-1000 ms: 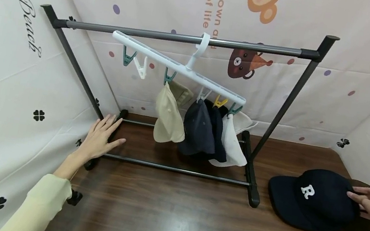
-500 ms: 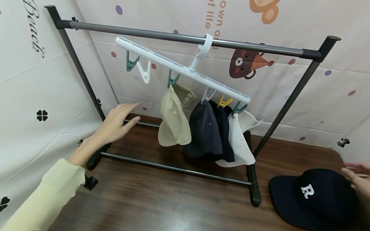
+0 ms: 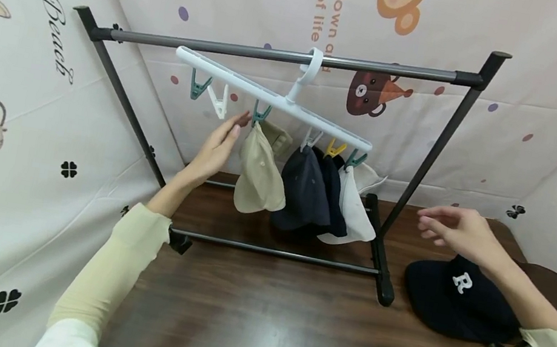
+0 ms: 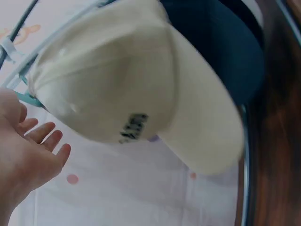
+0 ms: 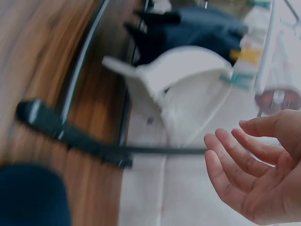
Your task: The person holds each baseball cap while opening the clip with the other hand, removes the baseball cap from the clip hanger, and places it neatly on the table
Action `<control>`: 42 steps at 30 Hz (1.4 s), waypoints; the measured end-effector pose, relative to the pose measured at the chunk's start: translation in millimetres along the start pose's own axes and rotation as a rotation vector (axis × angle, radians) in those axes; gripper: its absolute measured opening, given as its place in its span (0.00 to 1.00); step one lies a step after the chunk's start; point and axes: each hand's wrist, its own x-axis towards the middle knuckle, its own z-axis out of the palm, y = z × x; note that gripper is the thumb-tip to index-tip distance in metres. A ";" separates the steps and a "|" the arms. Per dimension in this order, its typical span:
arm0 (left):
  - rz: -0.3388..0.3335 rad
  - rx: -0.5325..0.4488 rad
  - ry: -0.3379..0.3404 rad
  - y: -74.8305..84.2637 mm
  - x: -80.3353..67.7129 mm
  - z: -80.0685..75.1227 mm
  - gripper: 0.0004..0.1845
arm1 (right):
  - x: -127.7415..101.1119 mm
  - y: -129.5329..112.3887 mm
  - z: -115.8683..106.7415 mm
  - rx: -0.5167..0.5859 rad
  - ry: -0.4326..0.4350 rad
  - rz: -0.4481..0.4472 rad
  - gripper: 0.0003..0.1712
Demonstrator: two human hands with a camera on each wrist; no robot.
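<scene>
Grey metal clothes rack [image 3: 287,55] on dark wood table [image 3: 285,334]: landmark. Left hand [image 3: 217,148], fingers straight, empty, at beige fabric cap [image 3: 258,176] under rack bar; contact not confirmed. Cap hangs from teal clip [image 3: 259,114] of white plastic peg hanger [image 3: 274,97], hanger tilted. Right of rack foot: right hand [image 3: 454,227] relaxed, holding nothing, above navy cap with white letter R [image 3: 459,299] lying on table. Risk, judged: tug on beige cap may swing lopsided hanger, shed neighbouring caps.
</scene>
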 end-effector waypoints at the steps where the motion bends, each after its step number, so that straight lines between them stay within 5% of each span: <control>1: -0.002 -0.059 0.009 3.9 5.1 1.5 0.27 | 2.9 -8.7 2.5 0.007 -0.015 -0.013 0.20; 5: -0.029 -0.231 0.022 15.5 20.5 5.1 0.27 | 15.6 -41.2 14.8 0.047 -0.053 -0.071 0.17; 10: -0.057 -0.320 0.045 22.9 30.0 10.1 0.26 | 28.3 -74.8 31.3 0.061 -0.072 -0.137 0.16; 22: -0.042 -0.327 0.134 38.9 31.8 22.4 0.23 | 50.3 -127.4 57.6 0.076 -0.074 -0.280 0.15; 32: -0.153 -0.423 0.123 48.2 26.8 26.1 0.16 | 57.2 -152.7 81.7 0.151 -0.089 -0.360 0.18; 42: -0.239 -0.373 0.046 48.8 18.5 28.9 0.26 | 75.3 -176.0 108.1 0.184 -0.079 -0.339 0.25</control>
